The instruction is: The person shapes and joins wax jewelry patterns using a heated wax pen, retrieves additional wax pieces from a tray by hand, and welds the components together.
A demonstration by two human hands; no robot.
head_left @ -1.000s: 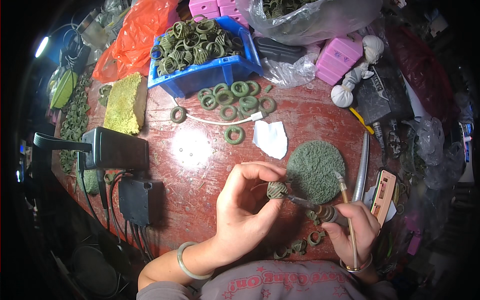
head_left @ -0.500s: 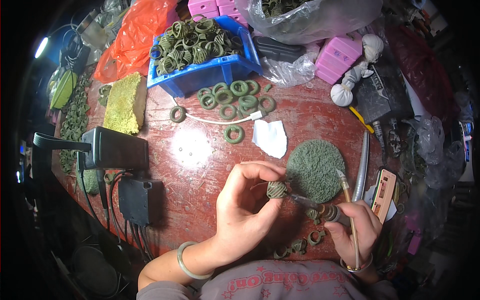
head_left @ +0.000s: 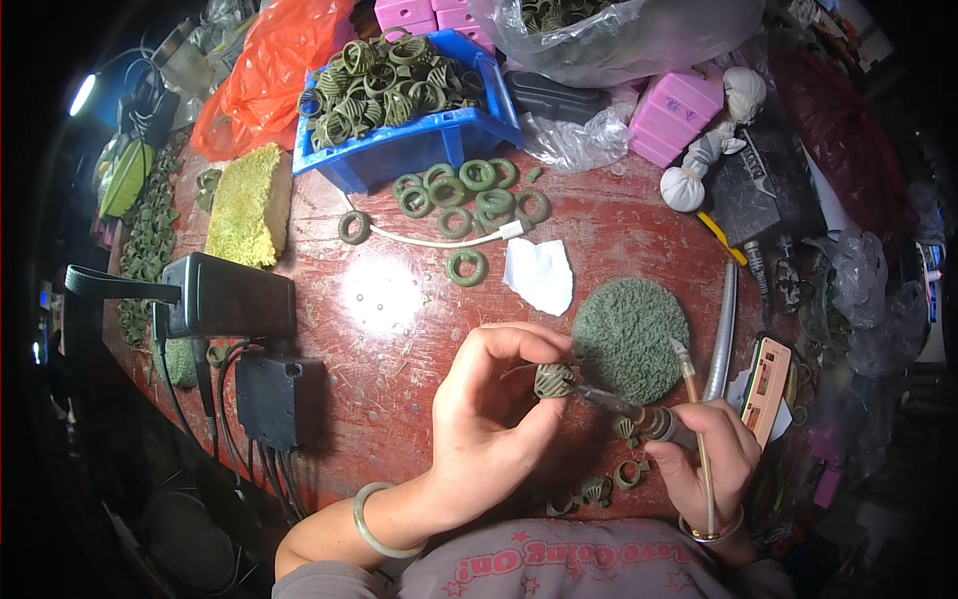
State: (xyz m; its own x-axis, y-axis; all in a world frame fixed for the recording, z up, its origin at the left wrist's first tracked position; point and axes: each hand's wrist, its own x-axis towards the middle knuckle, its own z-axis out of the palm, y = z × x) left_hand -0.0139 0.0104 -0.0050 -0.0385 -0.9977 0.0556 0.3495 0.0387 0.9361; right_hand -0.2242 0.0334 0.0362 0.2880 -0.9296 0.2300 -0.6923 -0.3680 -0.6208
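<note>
My left hand point(head_left: 484, 439) pinches a dark green ring with a ribbed, twisted face point(head_left: 553, 380) between thumb and fingers. In my right hand point(head_left: 714, 464) is a thick pen-like tool with a metal collar point(head_left: 659, 423); its dark, slim tip points left and reaches the ring's side, though I cannot tell whether they touch. The same hand also holds a thin wooden-handled tool with a pale pointed tip point(head_left: 689, 364), standing upright between the fingers. Beneath the hands, several ribbed green rings point(head_left: 597, 491) lie on the red table. A round, rough green pad point(head_left: 634, 339) lies just beyond.
A blue bin point(head_left: 399, 160) heaped with green rings stands at the back, plain green rings point(head_left: 466, 268) before it. Black boxes with cables point(head_left: 279, 399) are at left, beside a yellow sponge-like block point(head_left: 244, 205). A grey tapered rod point(head_left: 722, 339) and white paper point(head_left: 539, 278) lie nearby.
</note>
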